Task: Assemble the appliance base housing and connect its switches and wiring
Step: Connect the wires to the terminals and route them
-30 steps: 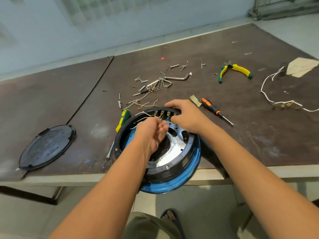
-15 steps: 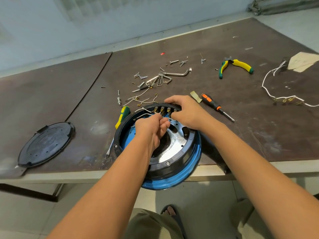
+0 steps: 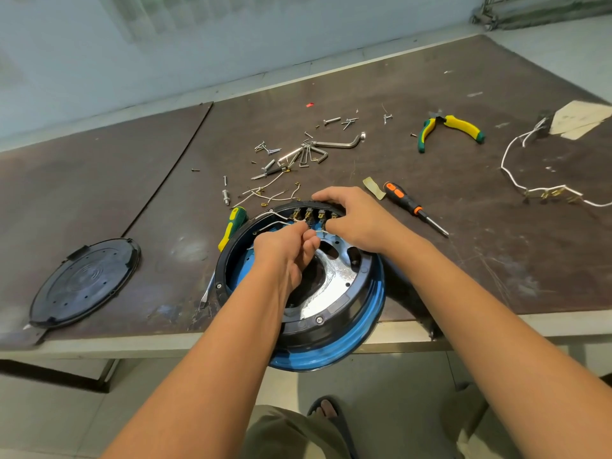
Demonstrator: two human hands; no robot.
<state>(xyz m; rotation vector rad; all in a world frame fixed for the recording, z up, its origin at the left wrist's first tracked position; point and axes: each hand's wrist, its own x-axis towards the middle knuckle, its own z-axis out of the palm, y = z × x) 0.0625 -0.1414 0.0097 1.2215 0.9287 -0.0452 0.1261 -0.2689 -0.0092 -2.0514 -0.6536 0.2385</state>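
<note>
The round base housing (image 3: 334,321), black ring over a blue shell with a shiny metal plate inside, overhangs the table's near edge, tilted toward me. A row of brass-terminal switches (image 3: 309,214) sits along its far inner rim. My left hand (image 3: 284,251) reaches inside, fingers pinched on a white wire (image 3: 275,224) by the switches. My right hand (image 3: 356,218) grips the housing's far rim over the switches, thumb inside. The wire's end is hidden under my fingers.
A black round cover (image 3: 82,281) lies at the left. A green-yellow screwdriver (image 3: 231,226) lies beside the housing, an orange-black screwdriver (image 3: 412,207) to the right. Loose screws and hex keys (image 3: 308,152), pliers (image 3: 447,130) and a white wire harness (image 3: 536,190) lie further back.
Both hands have stayed at the switch row with only small finger shifts. The view has shifted slightly downward.
</note>
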